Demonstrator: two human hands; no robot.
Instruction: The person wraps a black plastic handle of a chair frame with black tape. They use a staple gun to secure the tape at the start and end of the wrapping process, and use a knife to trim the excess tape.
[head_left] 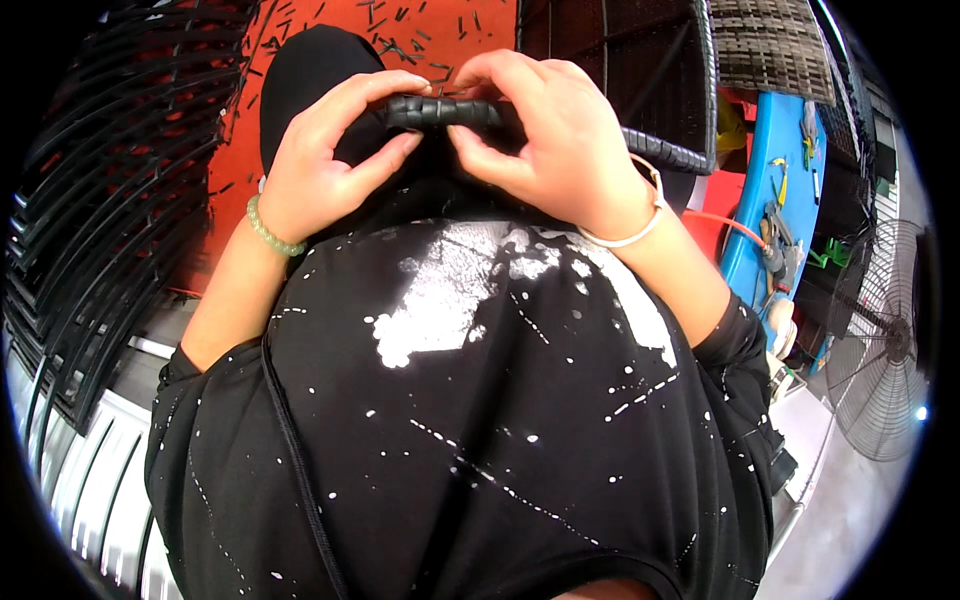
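Note:
A thick black bar (440, 111), wrapped in flat woven strip, lies crosswise between my hands in front of my lap. My left hand (335, 150) has its thumb and fingers around the bar's left end. My right hand (560, 140) curls over the right part, thumb below and fingers above, hiding that stretch. Just beyond my right hand stands a black wicker frame (665, 150) with a similar wrapped edge. Whether the bar joins this frame behind my hand I cannot tell.
Short black strip offcuts (395, 48) litter the red floor covering (232, 165). Black curved frames (90, 190) are stacked at the left. On the right are a blue table (752, 225) with tools, a red air hose (722, 218), a grey-brown woven panel (770, 45) and a fan (885, 340).

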